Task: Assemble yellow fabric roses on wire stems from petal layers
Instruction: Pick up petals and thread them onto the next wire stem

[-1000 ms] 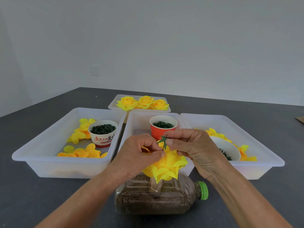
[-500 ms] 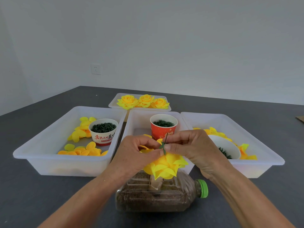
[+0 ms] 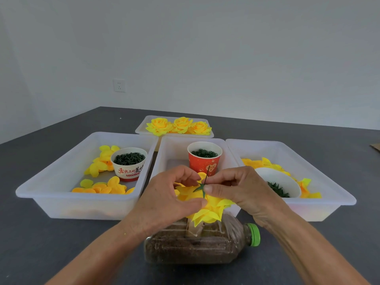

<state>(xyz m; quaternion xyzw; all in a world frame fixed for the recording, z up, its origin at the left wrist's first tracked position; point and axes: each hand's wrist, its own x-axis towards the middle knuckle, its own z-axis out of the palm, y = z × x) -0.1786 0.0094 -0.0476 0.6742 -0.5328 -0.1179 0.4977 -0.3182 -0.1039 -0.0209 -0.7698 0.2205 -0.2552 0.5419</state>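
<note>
Before me: my left hand (image 3: pixel 166 199) grips the yellow rose (image 3: pixel 207 210) above the soil-filled bottle (image 3: pixel 197 246); my right hand (image 3: pixel 242 189) pinches its green calyx (image 3: pixel 200 189). Red cup (image 3: pixel 204 159) directly behind; three bins (image 3: pixel 61 182) beyond.

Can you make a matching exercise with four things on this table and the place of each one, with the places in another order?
Things:
1. red cup
2. white printed cup
3. finished roses
4. bottle

Places:
A. far tray
B. left bin
C. middle bin
D. lying on the table, nearest the person

Pairs: 1-C, 2-B, 3-A, 4-D
</note>
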